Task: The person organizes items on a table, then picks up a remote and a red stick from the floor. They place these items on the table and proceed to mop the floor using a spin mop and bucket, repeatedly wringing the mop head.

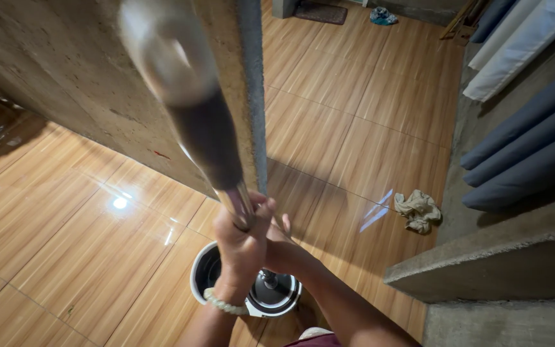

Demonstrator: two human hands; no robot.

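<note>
The top of the pole (187, 96) is a blurred grey smear near the upper edge, cut off there, and its lower end is hidden behind the left hand (242, 247) and right hand (277, 247). Those hands and forearms cover much of the bucket (200, 273) at the lower centre, so what lies inside cannot be told. The curtains (528, 148) run off the right edge, and the small blue thing (382, 15) at the top is too small to tell.
</note>
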